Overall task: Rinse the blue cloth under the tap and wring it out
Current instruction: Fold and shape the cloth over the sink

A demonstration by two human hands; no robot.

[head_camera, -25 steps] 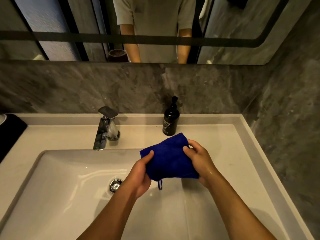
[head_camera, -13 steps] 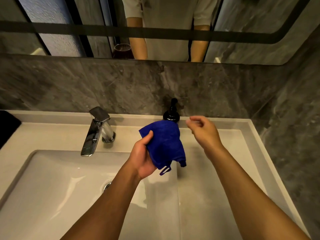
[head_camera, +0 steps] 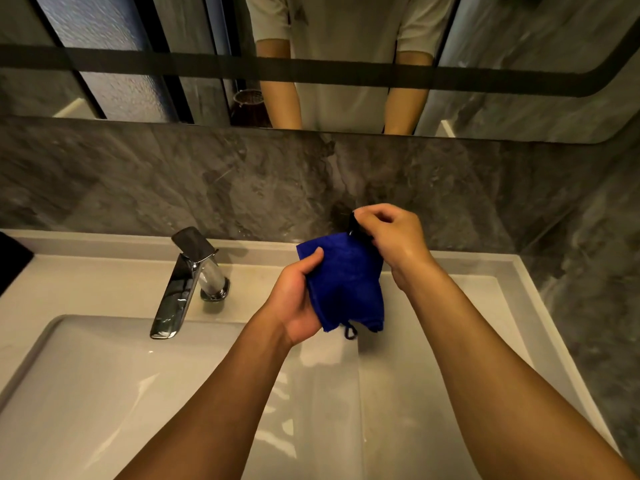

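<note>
My left hand [head_camera: 294, 301] grips the blue cloth [head_camera: 346, 282] by its left side and holds it up over the right part of the white basin [head_camera: 104, 393]. The cloth hangs bunched, a small loop dangling from its lower edge. Just above and behind it, my right hand [head_camera: 391, 237] has its fingers curled over the black pump head [head_camera: 354, 225] of a soap bottle. The cloth and that hand hide the bottle's body. The chrome tap [head_camera: 187, 282] stands to the left of the cloth, and I see no water coming from it.
A dark object [head_camera: 10, 261] lies on the counter's far left edge. A grey marble wall [head_camera: 588, 271] closes in the right side, and a mirror [head_camera: 138, 81] above the backsplash reflects a person's torso and arms.
My right hand let go of the cloth and rose to the soap bottle's pump. My left hand kept the cloth and lifted it up in front of the bottle.
</note>
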